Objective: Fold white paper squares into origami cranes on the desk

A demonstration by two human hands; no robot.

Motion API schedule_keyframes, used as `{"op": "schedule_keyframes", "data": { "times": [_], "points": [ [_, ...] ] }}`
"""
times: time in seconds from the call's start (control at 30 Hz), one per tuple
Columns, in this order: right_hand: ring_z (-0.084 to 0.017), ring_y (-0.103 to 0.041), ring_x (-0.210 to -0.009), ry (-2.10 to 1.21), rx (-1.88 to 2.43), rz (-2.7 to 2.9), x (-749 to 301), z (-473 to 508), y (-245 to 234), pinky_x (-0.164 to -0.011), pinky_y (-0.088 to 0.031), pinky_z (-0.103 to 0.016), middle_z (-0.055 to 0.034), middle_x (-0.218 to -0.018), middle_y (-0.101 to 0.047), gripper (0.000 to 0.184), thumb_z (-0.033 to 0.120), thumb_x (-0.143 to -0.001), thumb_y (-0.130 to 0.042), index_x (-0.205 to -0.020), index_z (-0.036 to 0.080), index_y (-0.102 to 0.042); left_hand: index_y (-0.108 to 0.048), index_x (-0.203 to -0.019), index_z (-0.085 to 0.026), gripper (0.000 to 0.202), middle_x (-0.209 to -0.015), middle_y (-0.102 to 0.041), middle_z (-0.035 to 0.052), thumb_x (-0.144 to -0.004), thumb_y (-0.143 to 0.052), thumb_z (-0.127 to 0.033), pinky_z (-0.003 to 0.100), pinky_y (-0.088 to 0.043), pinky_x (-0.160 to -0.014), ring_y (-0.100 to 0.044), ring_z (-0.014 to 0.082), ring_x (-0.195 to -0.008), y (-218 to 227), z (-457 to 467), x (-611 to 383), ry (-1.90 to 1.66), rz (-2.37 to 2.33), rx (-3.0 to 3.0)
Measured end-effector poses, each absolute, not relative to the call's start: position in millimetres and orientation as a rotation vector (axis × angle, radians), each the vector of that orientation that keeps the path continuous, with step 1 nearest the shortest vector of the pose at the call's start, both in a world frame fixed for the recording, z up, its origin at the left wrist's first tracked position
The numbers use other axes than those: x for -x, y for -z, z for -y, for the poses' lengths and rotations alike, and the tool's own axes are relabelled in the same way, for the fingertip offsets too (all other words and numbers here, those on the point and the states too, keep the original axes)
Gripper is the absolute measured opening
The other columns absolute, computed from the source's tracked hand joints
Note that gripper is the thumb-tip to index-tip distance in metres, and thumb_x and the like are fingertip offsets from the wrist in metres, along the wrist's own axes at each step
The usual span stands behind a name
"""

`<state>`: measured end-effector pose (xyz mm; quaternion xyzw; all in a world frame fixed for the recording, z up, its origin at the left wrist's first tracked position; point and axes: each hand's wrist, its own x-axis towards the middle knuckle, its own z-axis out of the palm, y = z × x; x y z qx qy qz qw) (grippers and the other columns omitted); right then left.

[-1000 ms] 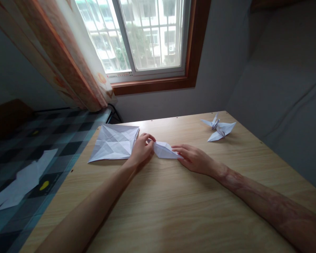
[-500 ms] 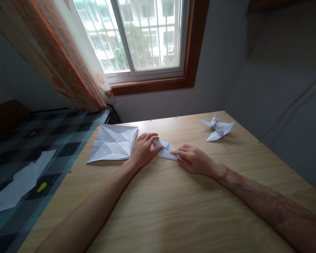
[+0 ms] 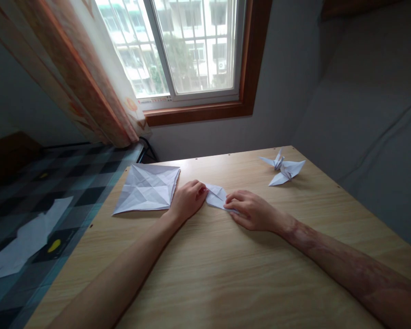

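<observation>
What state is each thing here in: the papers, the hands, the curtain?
Folded paper: partly folded, flattish, between both hands.
Left hand: fingers curled at its left end.
Right hand: fingers closed on its right end.
Creased paper: spread out, crossed by fold lines.
Two paper cranes: folded, wings out.
White paper on the bed: lying loose, irregular in outline.
Curtain: gathered at the window's left.

The left hand [image 3: 190, 198] and right hand [image 3: 251, 210] are bare; slender forearms [image 3: 123, 269] show, uncovered, to the view's edge.
</observation>
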<state>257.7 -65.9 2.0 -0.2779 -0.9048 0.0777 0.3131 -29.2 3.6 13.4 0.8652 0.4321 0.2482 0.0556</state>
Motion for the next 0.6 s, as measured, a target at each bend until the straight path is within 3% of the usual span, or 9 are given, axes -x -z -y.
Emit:
{"op": "schedule_keyframes", "data": {
  "times": [0.1, 0.3, 0.37, 0.6],
  "points": [
    [-0.030, -0.073, -0.112, -0.228, 0.738, 2.404, -258.8, 67.9, -3.6, -0.104, -0.060, -0.050, -0.0120, -0.124, -0.076, 0.031, 0.023, -0.097, -0.073, -0.128, 0.024, -0.074, -0.072, -0.105, -0.024, 0.023, -0.108, -0.076, 0.0097, -0.109, -0.055, -0.038, 0.036, -0.054, -0.088, -0.071, 0.0244, -0.097, -15.8, 0.7, 27.4, -0.720, -1.213, -2.667],
    [-0.030, -0.073, -0.112, -0.297, 0.637, 2.467, -258.5, 73.0, -10.5, -0.103, -0.060, -0.049, -0.0121, -0.127, -0.077, 0.040, 0.023, -0.096, -0.072, -0.135, 0.024, -0.072, -0.071, -0.128, -0.024, 0.042, -0.121, -0.076, 0.0123, -0.100, -0.071, -0.055, 0.042, -0.056, -0.097, -0.072, 0.0317, -0.112, -16.3, 6.4, 22.5, -0.687, -1.209, -2.683],
    [-0.030, -0.074, -0.114, -0.336, 0.603, 2.473, -258.2, 74.4, -12.7, -0.103, -0.060, -0.048, -0.0125, -0.129, -0.077, 0.041, 0.023, -0.096, -0.072, -0.137, 0.024, -0.071, -0.071, -0.135, -0.027, 0.044, -0.127, -0.075, 0.0116, -0.100, -0.072, -0.054, 0.043, -0.056, -0.102, -0.071, 0.0317, -0.118, -17.2, 6.7, 21.4, -0.667, -1.165, -2.684],
    [-0.029, -0.073, -0.120, -0.338, 0.673, 2.381, -257.7, 70.5, -9.0, -0.109, -0.060, -0.047, -0.0133, -0.133, -0.077, 0.033, 0.023, -0.103, -0.067, -0.136, 0.022, -0.072, -0.078, -0.133, -0.029, 0.033, -0.134, -0.073, 0.0117, -0.107, -0.065, -0.045, 0.043, -0.058, -0.108, -0.071, 0.0294, -0.122, -17.8, 4.1, 21.3, -0.617, -0.931, -2.686]
  ]
}}
